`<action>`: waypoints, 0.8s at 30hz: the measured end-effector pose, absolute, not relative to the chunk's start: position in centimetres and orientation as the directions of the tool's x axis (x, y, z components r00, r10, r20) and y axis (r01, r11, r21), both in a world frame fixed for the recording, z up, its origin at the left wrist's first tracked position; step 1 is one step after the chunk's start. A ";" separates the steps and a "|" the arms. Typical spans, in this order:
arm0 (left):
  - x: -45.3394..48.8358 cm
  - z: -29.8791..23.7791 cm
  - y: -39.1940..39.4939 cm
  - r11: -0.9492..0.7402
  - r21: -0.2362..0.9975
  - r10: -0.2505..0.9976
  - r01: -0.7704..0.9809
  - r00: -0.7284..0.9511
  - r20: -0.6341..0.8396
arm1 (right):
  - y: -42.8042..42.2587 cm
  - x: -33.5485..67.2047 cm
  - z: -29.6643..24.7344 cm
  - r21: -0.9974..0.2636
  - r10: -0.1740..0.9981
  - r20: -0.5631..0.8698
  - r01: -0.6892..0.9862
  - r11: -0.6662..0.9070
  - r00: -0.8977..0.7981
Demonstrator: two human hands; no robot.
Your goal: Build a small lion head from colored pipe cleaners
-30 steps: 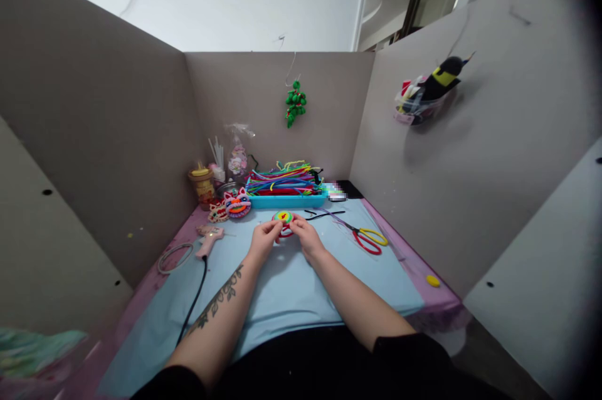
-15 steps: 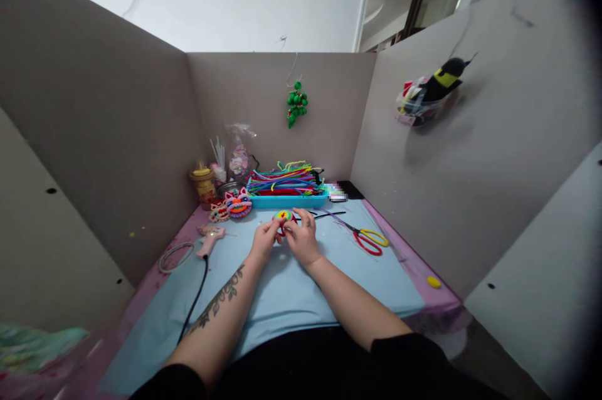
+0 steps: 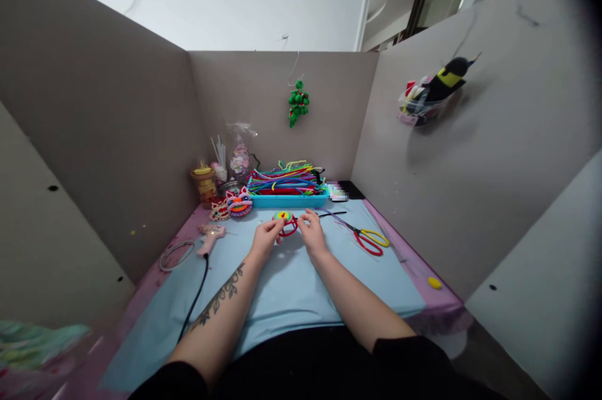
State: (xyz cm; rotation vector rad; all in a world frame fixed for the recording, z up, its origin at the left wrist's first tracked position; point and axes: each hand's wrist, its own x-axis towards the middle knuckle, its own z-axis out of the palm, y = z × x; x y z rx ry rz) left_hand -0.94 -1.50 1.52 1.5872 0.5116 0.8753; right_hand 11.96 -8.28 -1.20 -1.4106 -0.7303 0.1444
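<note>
My left hand [image 3: 266,238] is closed in a pinch on the left side of a small pipe-cleaner craft piece [image 3: 284,216]. The piece has a round yellow, green and red top and an open red frame below it. On its right, my right hand [image 3: 312,234] has thumb and forefinger pressed together near the red frame. What those fingers hold is too small to make out. Behind the right hand, a black pipe cleaner [image 3: 333,214] sticks out to the right. Scissors [image 3: 369,241] with red and yellow handles lie open on the right.
A blue tray [image 3: 291,201] of colourful pipe cleaners stands at the back. On the left are a pink glue gun [image 3: 211,238] with a black cord and a lion-face craft [image 3: 239,202]. A yellow disc [image 3: 434,283] lies near the right edge. Grey partitions [image 3: 282,64] enclose the table.
My right hand has moved a little to the right, away from my left hand, so more of the red frame shows between them. The left hand keeps its hold.
</note>
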 end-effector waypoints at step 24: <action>-1.2 1.7 -1.7 -0.232 0.949 0.683 -0.215 0.658 0.316 | -8.2 12.0 -1.2 -0.948 0.647 0.312 0.185 0.259 0.696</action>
